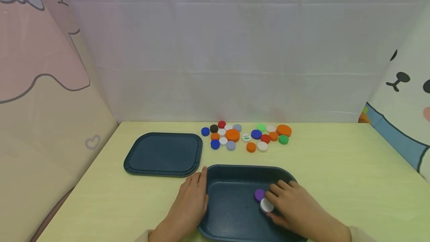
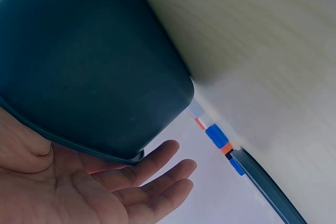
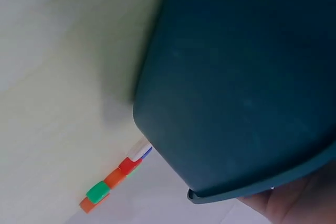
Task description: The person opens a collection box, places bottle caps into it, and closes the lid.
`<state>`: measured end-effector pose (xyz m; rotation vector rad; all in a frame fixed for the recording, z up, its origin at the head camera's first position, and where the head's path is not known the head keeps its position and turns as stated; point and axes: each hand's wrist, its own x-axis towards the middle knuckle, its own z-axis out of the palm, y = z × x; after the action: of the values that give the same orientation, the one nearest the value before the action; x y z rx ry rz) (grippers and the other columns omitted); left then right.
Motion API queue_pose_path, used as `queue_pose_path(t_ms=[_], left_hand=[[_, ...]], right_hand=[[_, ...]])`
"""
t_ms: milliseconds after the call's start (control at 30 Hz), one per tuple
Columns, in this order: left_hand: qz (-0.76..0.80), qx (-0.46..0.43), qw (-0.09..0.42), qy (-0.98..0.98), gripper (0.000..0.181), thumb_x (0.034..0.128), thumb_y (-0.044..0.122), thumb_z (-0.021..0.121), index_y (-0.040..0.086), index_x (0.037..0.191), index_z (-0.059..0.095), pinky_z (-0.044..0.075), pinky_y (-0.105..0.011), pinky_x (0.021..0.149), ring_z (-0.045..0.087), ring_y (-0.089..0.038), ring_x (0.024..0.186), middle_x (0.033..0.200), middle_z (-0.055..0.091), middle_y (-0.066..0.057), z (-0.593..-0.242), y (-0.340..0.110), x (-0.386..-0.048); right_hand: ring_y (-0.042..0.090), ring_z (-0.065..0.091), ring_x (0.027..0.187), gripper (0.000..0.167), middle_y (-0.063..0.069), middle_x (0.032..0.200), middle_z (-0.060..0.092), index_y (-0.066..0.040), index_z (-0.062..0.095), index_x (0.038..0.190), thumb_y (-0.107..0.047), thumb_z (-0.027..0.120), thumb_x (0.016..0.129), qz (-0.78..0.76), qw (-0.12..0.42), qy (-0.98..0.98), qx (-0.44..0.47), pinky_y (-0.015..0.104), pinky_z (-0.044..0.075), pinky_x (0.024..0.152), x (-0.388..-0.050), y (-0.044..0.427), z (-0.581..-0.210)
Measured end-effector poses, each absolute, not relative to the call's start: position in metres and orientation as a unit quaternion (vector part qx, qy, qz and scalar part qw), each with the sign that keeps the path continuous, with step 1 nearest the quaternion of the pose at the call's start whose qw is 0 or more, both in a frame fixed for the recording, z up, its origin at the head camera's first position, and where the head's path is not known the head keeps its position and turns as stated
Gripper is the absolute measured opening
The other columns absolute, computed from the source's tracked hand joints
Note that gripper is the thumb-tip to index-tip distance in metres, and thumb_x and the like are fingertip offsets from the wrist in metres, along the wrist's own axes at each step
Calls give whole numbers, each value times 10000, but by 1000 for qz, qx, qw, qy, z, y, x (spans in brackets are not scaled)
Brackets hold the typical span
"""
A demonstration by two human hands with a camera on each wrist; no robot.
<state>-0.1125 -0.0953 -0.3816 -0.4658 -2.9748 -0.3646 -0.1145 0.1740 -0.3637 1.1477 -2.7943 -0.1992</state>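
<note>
The right hand (image 1: 292, 202) reaches into the dark blue bin (image 1: 228, 214), pinching a white cap (image 1: 267, 205) between thumb and index finger, over the right half of its floor. Whether that cap is lifted clear of the floor, I cannot tell. A purple cap (image 1: 259, 195) lies inside the bin, just behind the white one, partly hidden by the fingers. The left hand (image 1: 188, 201) lies along the bin's left rim, touching it, with its fingers loosely extended and the palm below the rim in the left wrist view.

On the desk (image 1: 342, 174), left of the bin and a little behind it, lies a flat dark tray (image 1: 164, 154). Behind the bin are two loose clusters of caps, among them a black cap (image 1: 214, 128), a large orange cap (image 1: 232, 135) and a green cap (image 1: 283, 139). Farther behind the bin hangs a pale sheet (image 1: 218, 47).
</note>
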Motion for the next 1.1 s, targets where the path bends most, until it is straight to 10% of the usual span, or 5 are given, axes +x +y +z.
queue_pose_path(t_ms=[1100], left_hand=[[-112,-158,66,-979,563,852,137,559,-49,1348,367,427,-447,922,489,-327,1144,1238,508,-184,-385,-96,-112]], right_hand=[[105,399,670,350,-72,740,540,-199,629,860,-532,643,751,-80,27,-930,357,251,335,551,-117,169,-355]])
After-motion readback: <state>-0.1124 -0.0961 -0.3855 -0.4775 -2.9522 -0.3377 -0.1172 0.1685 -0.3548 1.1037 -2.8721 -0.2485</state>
